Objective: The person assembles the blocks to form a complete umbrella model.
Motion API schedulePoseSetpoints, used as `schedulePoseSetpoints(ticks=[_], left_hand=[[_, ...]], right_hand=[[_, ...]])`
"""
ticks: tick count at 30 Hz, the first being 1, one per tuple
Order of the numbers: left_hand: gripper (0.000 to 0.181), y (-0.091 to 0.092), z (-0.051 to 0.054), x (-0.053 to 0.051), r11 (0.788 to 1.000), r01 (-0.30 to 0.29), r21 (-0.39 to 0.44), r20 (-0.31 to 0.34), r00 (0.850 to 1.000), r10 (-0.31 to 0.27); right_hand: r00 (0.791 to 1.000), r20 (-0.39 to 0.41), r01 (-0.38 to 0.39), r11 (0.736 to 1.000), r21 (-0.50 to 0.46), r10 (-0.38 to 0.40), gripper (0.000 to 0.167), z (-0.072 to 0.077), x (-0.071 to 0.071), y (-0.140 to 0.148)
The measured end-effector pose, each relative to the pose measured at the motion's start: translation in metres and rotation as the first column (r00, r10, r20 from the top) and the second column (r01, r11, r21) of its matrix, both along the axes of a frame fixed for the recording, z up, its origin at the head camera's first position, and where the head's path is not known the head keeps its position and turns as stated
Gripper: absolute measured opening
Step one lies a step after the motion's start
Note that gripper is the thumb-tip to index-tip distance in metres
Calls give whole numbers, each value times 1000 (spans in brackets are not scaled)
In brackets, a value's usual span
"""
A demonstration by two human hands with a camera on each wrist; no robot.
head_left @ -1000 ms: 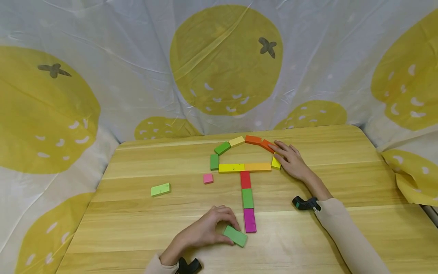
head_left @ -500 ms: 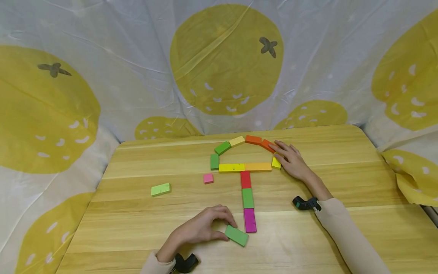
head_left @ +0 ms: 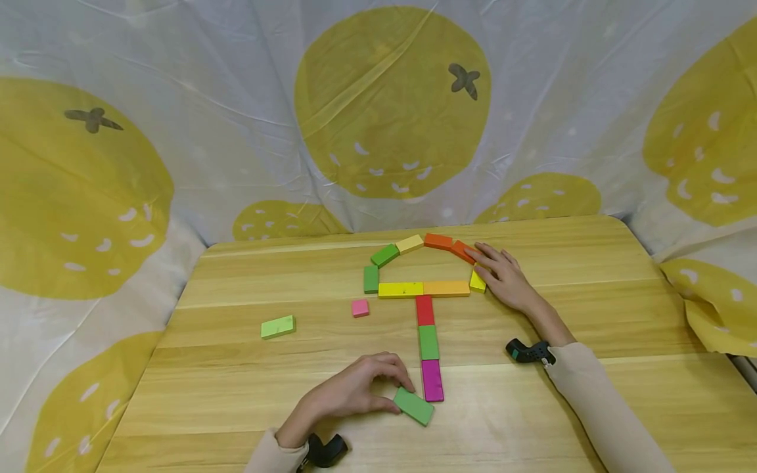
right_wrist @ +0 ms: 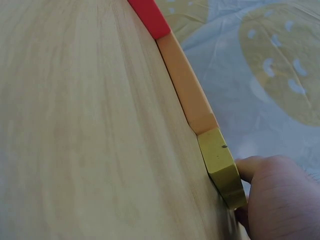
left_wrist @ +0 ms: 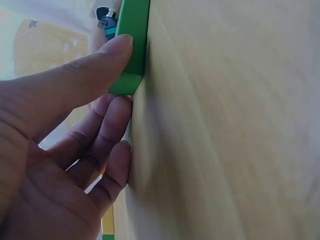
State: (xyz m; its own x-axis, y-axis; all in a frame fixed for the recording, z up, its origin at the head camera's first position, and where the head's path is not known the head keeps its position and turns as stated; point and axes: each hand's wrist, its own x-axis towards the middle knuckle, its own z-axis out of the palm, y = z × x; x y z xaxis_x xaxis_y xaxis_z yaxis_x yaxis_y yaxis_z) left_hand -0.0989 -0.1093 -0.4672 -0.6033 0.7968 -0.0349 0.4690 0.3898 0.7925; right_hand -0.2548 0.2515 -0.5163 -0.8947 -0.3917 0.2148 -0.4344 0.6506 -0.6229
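Note:
My left hand (head_left: 361,389) pinches a green block (head_left: 413,406) between thumb and fingers, low over the table. This block lies slanted just below the end of the purple block (head_left: 432,380); whether they touch, I cannot tell. In the left wrist view the thumb lies along the green block (left_wrist: 134,50). My right hand (head_left: 504,277) rests with fairly straight fingers on the orange-red block (head_left: 463,251) and beside the yellow block (head_left: 478,278), partly covering both. In the right wrist view a yellow block (right_wrist: 220,162) stands against that hand (right_wrist: 282,195).
Blocks form an arch over a yellow block (head_left: 400,290) and an orange block (head_left: 446,289). Below run a red block (head_left: 424,310) and a green block (head_left: 428,342). A pink block (head_left: 359,308) and a lime block (head_left: 278,327) lie apart on the left.
My left hand has shifted the green block slightly to the right, and its end is now below the purple block. The right hand and the other blocks stay put.

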Motion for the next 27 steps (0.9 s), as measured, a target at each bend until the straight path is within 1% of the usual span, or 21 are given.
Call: schedulePoseSetpoints(ticks=[3, 9, 13, 20, 27], left_hand=[[27, 1, 0, 0, 1000, 0, 8, -7, 1000, 0], [26, 3, -2, 2, 1000, 22, 21, -38, 999, -21], [26, 5, -2, 3, 999, 29, 28, -36, 999, -28], [25, 7, -1, 4, 1000, 9, 18, -34, 999, -9], [26, 6, -2, 5, 1000, 3, 9, -49, 999, -3]], right_hand=[[1000, -4, -1, 1000, 4, 1, 47, 0, 0, 0], [1000, -4, -2, 1000, 4, 2, 47, 0, 0, 0], [1000, -1, 0, 1000, 3, 0, 47, 0, 0, 0], [1000, -2, -4, 1000, -2, 4, 47, 0, -1, 0], [1000, -3, -7, 1000, -8, 7, 47, 0, -1, 0]])
